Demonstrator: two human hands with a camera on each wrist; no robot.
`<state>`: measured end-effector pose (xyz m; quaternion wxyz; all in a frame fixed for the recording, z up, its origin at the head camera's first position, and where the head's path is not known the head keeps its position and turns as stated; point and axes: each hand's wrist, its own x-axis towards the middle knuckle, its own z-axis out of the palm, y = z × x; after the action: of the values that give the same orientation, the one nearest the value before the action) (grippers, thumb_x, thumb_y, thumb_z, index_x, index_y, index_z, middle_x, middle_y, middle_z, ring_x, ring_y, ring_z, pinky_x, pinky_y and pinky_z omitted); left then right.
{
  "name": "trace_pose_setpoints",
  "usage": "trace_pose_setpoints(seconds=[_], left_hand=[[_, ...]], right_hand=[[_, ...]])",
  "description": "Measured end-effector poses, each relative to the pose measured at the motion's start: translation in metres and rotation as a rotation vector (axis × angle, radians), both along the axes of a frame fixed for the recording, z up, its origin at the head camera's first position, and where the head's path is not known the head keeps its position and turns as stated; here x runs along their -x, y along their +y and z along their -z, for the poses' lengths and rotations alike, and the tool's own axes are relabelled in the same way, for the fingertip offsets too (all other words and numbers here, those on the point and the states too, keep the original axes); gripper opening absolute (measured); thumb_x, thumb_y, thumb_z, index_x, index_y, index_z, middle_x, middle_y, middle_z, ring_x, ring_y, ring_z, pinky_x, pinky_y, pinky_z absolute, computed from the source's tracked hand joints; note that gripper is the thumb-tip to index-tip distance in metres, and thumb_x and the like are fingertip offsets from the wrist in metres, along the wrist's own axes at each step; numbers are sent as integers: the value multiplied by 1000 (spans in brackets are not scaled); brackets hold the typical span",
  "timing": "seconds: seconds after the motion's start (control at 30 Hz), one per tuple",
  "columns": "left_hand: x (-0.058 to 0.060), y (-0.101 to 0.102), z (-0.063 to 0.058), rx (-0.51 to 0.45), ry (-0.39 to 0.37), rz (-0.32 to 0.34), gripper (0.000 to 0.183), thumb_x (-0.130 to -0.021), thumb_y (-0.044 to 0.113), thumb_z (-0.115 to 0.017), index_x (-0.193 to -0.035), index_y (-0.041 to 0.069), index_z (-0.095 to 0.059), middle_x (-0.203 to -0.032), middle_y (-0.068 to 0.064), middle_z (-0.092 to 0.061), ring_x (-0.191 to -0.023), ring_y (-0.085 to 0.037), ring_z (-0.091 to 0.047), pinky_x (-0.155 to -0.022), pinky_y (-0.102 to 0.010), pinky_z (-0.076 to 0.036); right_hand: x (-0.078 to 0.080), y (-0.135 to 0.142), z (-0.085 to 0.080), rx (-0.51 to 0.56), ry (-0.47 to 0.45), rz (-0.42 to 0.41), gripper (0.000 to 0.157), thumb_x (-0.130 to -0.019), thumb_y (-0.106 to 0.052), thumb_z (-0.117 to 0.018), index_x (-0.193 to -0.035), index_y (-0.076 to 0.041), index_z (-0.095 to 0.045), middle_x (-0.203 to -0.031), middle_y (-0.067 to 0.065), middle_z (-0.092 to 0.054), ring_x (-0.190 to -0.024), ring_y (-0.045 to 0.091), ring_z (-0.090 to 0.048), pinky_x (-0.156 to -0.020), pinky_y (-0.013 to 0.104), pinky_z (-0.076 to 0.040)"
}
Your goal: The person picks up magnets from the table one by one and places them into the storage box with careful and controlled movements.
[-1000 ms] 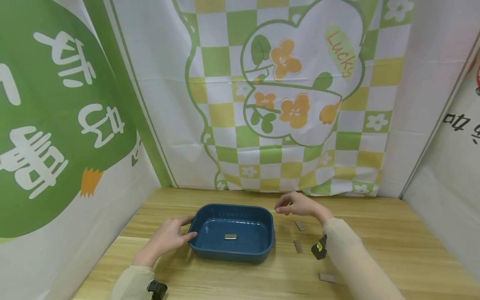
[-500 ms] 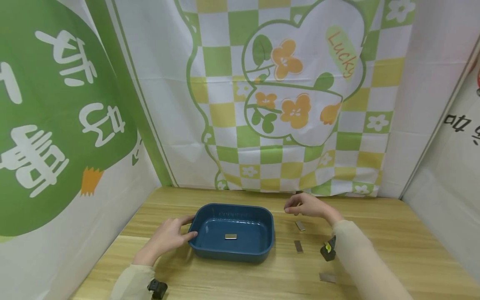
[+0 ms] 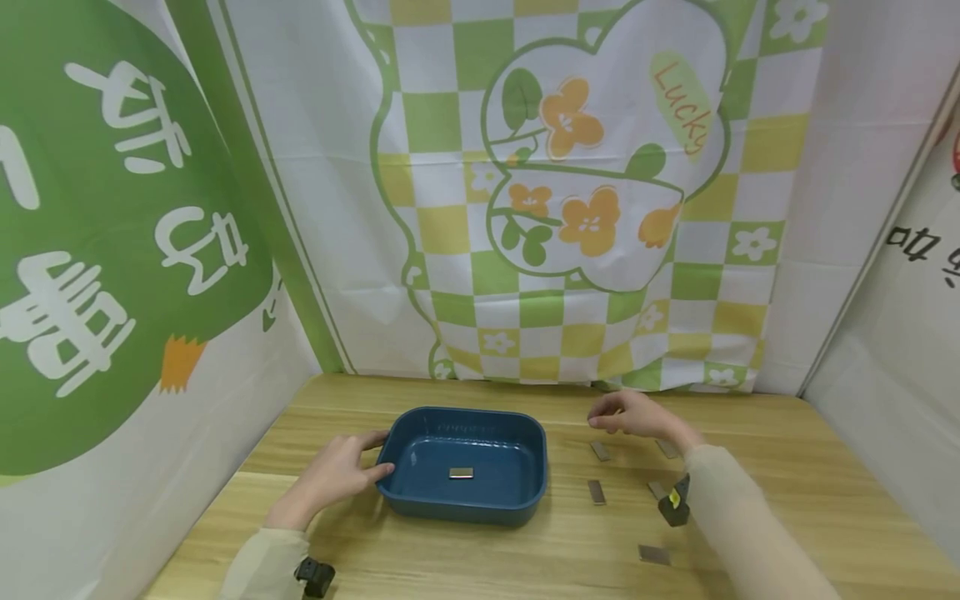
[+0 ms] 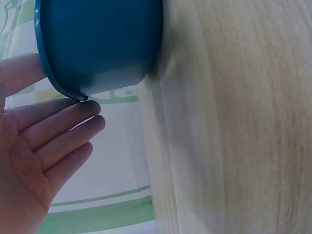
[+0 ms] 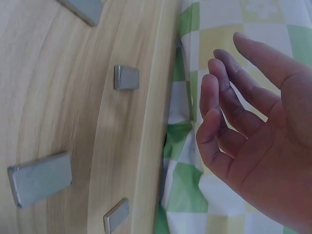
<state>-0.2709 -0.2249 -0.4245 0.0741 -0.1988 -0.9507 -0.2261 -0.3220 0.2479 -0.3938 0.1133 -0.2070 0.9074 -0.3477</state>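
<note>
A dark blue rectangular plastic box [image 3: 480,502] stands on the table with a small silvery bar [image 3: 461,473] lying flat inside it. My left hand [image 3: 341,471] holds its left end, the thumb over the rim and the other fingers against the outside, as the left wrist view shows. To the right of the box my right hand [image 3: 628,414] hovers over the far part of the table, fingers loosely bent and holding nothing. Flat grey metal bars lie around it: one bar [image 3: 600,451] just below its fingertips, another bar [image 3: 596,492] nearer the front.
Farther right lie a bar [image 3: 666,449] beside the right wrist, one [image 3: 656,490] partly behind the wrist camera [image 3: 675,504], and one [image 3: 654,555] near the front. A checked cloth [image 3: 540,308] hangs along the table's back edge, with printed cloths on both sides.
My right hand has moved right, away from the box, uncovering bars behind its wrist. My left hand and the box have stayed where they were.
</note>
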Motion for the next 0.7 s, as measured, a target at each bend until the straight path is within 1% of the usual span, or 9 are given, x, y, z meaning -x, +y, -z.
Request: trace_pose_setpoints(seconds=[0.17, 0.37, 0.53, 0.7], left_hand=[[1, 0, 0, -4, 2, 7, 53, -84, 27, -72, -127, 0, -58, -122, -17, -64, -111, -35, -61, -94, -50, -49], [2, -1, 0, 0, 9, 5, 52, -83, 27, -72, -126, 1, -59, -120, -17, -65, -110, -35, -62, -93, -50, -49], [2, -2, 0, -6, 11, 2, 52, -82, 27, -73, -125, 2, -60, -119, -16, -66, -110, -35, -62, -93, -51, -49], [2, -3, -3, -3, -1, 1, 52, -82, 27, -73, -126, 2, -60, -119, -17, -65, -111, -37, -61, -94, -52, -47]], right_hand=[[-2, 8, 2, 18, -2, 13, 31, -94, -30, -59, -114, -7, -65, -108, 9, -67, -97, 33, -62, -82, 47, -52], [-2, 17, 5, 35, -8, 23, 33, -94, -28, -59, -115, -3, -64, -110, 12, -66, -95, 31, -63, -82, 47, -52], [-3, 24, 8, 61, -21, 32, 35, -95, -27, -58, -117, -1, -63, -111, 13, -66, -96, 33, -63, -82, 50, -52], [-3, 30, 11, 42, -8, 52, 35, -95, -27, -58, -117, 1, -62, -110, 14, -67, -95, 32, -64, -80, 47, -53]])
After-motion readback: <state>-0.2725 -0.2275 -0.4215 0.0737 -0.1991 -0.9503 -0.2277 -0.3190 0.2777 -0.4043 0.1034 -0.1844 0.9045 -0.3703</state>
